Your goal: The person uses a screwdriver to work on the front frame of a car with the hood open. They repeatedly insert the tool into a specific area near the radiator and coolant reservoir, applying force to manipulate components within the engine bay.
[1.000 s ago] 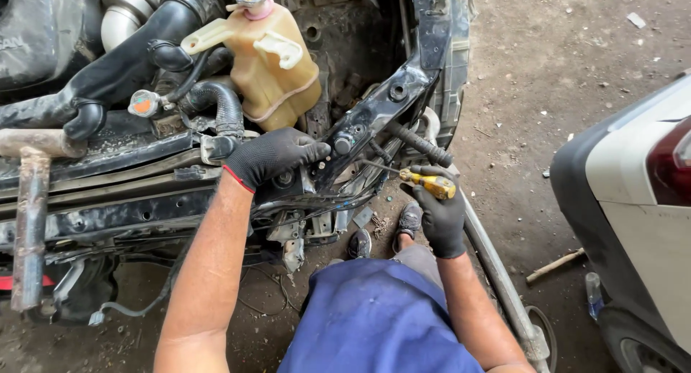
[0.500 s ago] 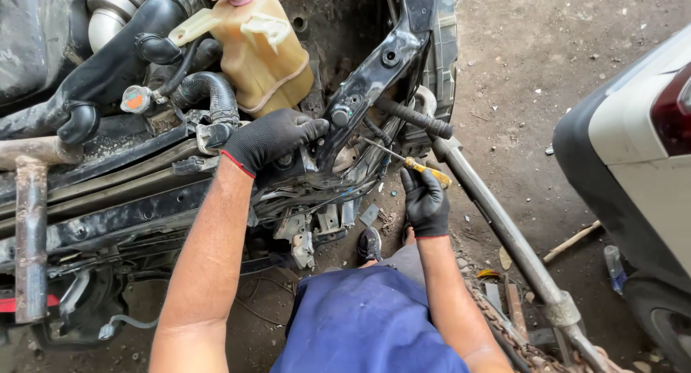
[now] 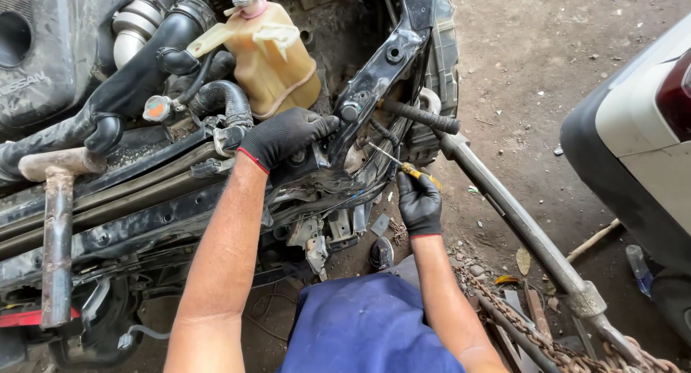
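My right hand (image 3: 419,202), in a black glove, is wrapped closed around a yellow-handled screwdriver (image 3: 403,166). Its thin steel shaft runs up and to the left from my fist, the tip reaching the bent black metal front frame (image 3: 374,74) of the stripped car. My left hand (image 3: 284,134), also gloved, lies just left of that tip, its fingers clamped over the frame's edge below the yellowed plastic coolant tank (image 3: 270,53). Compared with half a second ago, both hands hold much the same pose.
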